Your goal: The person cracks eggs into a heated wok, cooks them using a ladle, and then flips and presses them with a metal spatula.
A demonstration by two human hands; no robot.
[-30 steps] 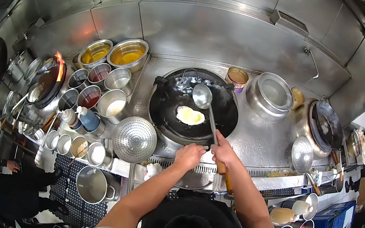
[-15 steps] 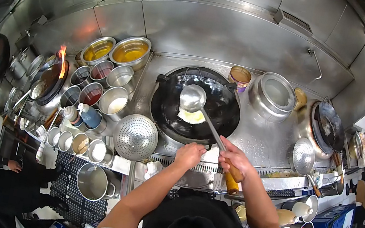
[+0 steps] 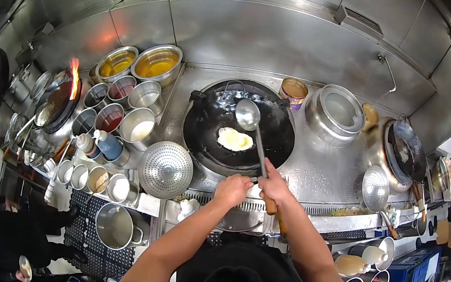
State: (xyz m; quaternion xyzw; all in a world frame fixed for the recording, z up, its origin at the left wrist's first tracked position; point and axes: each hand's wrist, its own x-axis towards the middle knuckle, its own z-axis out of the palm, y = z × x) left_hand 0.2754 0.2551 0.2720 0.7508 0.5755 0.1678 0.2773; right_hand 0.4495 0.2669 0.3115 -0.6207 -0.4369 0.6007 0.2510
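A black wok (image 3: 203,131) sits on the burner in front of me, with a fried egg (image 3: 235,140), white and yellow, in its bottom. My left hand (image 3: 233,190) is closed at the wok's near edge, beside a bit of white cloth (image 3: 254,192). The exact grip is hidden under the fingers. My right hand (image 3: 275,185) wraps round the handle of a steel ladle (image 3: 248,115). The ladle's bowl hangs over the wok, just beyond the egg and to its right. A second wooden handle (image 3: 282,225) shows under the right wrist; its tool is hidden.
Left of the wok are a perforated strainer (image 3: 165,170), several seasoning pots (image 3: 139,124) and two oil bowls (image 3: 157,63). At right stand a tin (image 3: 294,93) and a large steel pot (image 3: 335,116). Flame rises from another wok (image 3: 61,100). A person (image 3: 10,231) stands at lower left.
The ladle has moved off the egg, away from me and slightly right, uncovering it. My right hand has shifted left and slightly forward. My left hand stays at the wok's edge.
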